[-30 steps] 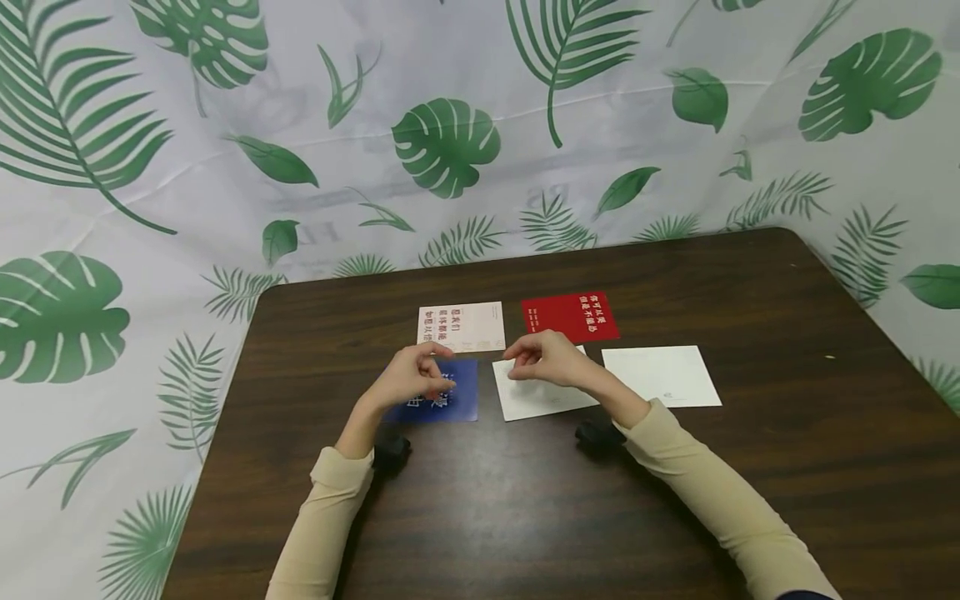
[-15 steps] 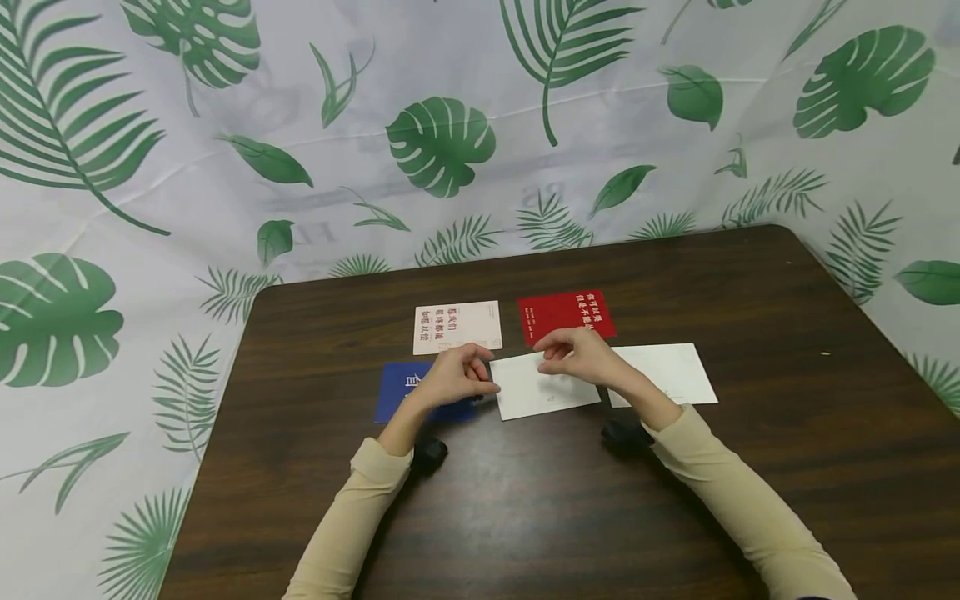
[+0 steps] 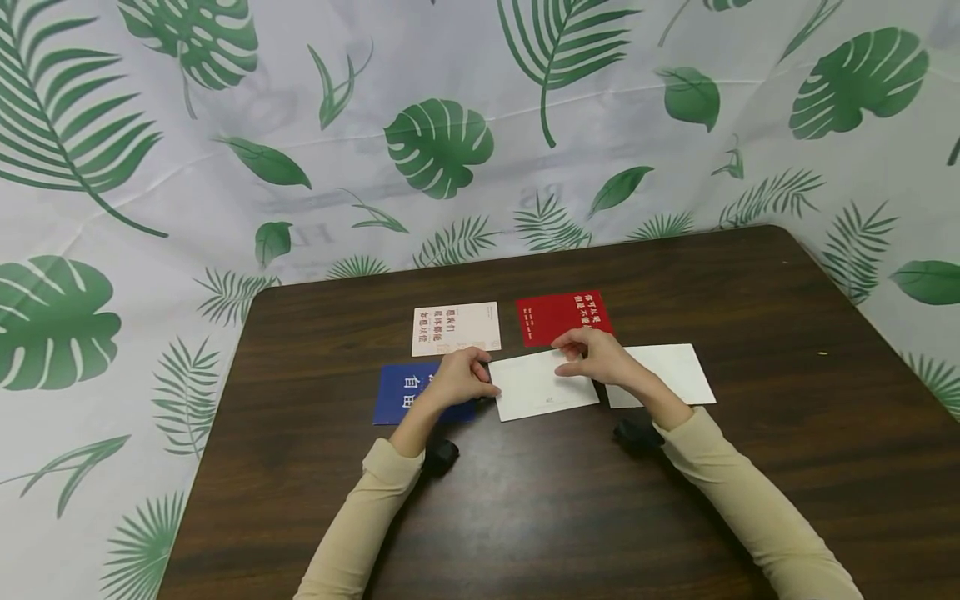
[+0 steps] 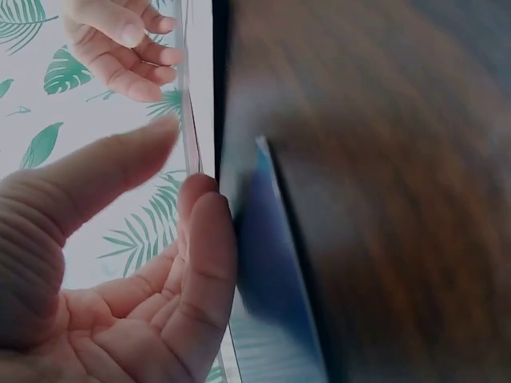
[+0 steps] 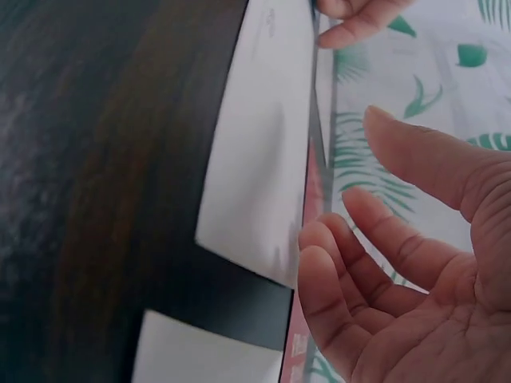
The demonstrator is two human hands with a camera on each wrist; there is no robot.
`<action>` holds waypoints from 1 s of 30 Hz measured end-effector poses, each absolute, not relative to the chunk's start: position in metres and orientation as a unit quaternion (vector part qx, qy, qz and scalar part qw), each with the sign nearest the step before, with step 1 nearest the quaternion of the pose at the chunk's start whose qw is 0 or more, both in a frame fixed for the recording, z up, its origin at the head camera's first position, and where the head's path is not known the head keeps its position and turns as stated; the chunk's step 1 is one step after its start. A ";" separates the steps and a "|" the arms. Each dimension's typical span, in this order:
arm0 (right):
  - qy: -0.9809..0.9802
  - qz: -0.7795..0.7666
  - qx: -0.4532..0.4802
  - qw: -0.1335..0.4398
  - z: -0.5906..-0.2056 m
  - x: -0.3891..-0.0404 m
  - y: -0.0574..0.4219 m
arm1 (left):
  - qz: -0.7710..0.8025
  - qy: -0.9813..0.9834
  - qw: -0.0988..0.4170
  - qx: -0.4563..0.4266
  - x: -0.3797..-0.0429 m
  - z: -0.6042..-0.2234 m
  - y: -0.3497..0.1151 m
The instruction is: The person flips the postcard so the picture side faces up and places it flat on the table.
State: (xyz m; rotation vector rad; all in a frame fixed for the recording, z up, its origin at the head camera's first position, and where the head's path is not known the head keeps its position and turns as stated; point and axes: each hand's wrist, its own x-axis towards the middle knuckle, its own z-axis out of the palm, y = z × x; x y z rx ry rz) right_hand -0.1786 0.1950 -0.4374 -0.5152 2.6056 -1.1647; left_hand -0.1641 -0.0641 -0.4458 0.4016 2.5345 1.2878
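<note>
Toward the far edge of the counter [image 3: 495, 508], from left: blue card [image 3: 393, 395], partly hidden by the left hand [image 3: 459, 380], thumb and fingers parted; white card [image 3: 531, 388] just beside that hand; right hand [image 3: 597, 358], likewise spread, over this card.

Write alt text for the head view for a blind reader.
A left hand is at the left edge of a white card on a dark table, the right hand over its right part. A blue card lies to its left, a second white card to its right, a pale pink card and a red card behind.
</note>
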 end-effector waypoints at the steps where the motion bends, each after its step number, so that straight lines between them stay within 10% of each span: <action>1: 0.895 -0.393 -0.177 0.116 -0.438 -0.179 0.195 | 0.441 0.877 0.133 0.138 -0.164 -0.445 -0.063; 30: 0.941 -0.296 -0.138 0.085 -0.447 -0.183 0.199 | 0.400 0.897 0.121 0.143 -0.166 -0.446 -0.055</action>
